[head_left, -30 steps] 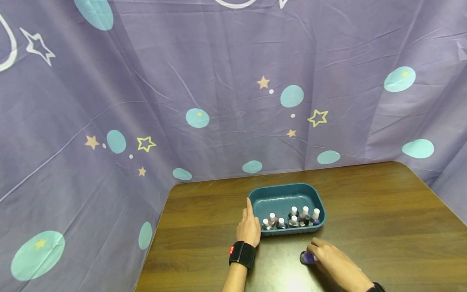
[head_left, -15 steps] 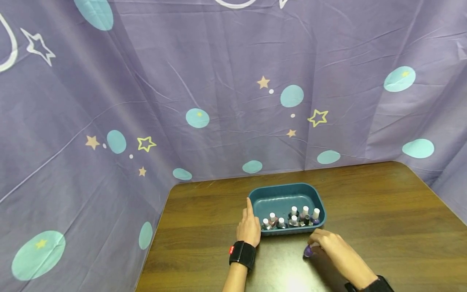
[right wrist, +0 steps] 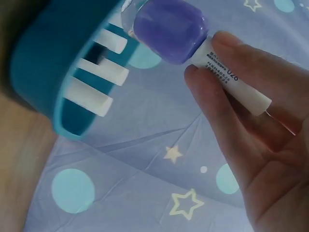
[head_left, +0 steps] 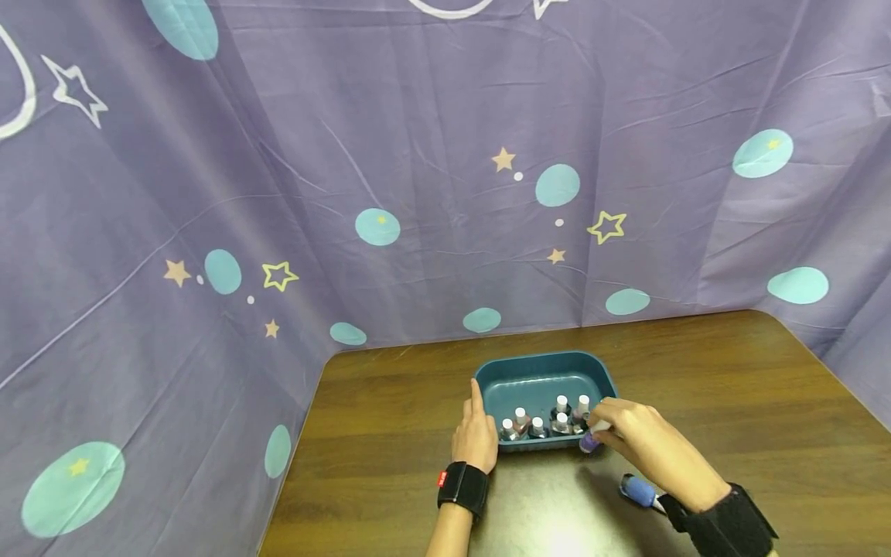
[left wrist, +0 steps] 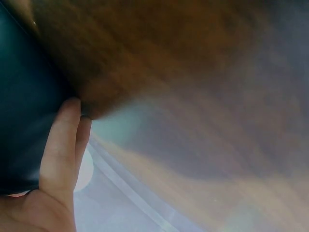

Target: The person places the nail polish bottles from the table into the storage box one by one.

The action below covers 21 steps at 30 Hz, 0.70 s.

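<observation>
My left hand (head_left: 476, 437) lies along the left side of a teal plastic tray (head_left: 546, 387), its index finger straight at the rim. In the left wrist view, fingers (left wrist: 59, 154) touch the dark tray wall. My right hand (head_left: 647, 433) pinches the white, printed cap of a purple nail polish bottle (right wrist: 169, 31) between thumb and fingers. That bottle is held over the tray's front right edge, glass end pointing down and left in the head view. Several nail polish bottles (head_left: 561, 422), most white-capped, stand along the tray's front side; my right hand hides some of them.
A blue nail polish bottle (head_left: 639, 491) lies on the wooden table (head_left: 390, 433) under my right forearm, partly covered by the wrist strap (head_left: 724, 522). A purple curtain (head_left: 445, 155) with stars and teal spots hangs behind and to the left.
My right hand has lifted the purple nail polish bottle off the table and moved it forward to the tray's front edge. The blue bottle has come into view. My left hand has stayed put.
</observation>
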{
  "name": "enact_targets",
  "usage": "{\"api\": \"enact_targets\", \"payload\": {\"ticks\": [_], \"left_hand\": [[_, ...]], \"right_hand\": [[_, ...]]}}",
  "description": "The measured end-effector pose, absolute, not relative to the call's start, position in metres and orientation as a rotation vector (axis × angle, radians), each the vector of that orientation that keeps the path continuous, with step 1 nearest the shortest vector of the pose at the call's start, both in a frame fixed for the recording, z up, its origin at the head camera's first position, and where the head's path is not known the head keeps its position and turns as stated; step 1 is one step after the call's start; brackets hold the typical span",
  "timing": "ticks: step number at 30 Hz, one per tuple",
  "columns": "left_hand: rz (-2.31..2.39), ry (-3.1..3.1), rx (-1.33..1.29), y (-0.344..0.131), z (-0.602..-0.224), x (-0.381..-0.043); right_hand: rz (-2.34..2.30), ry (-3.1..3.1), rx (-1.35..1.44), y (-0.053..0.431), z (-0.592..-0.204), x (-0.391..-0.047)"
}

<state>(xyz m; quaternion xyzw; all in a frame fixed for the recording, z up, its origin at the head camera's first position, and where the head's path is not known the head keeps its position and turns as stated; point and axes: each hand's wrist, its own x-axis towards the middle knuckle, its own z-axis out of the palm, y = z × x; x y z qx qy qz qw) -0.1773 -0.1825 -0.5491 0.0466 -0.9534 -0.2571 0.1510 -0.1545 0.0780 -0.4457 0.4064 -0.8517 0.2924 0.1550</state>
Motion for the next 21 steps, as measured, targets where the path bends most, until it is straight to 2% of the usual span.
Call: {"api": "enact_targets", "payload": {"ticks": [9, 21], "left_hand": [[-0.716, -2.703, 0.119, -0.184, -0.552, -0.178], [-0.716, -2.731, 0.129, -0.183, -0.550, -0.177]], "right_hand": [[0.760, -2.453, 1.116, 0.060, -0.437, -0.181], [0.615, -2.474, 1.163, 0.030, -0.466, -0.211]]}}
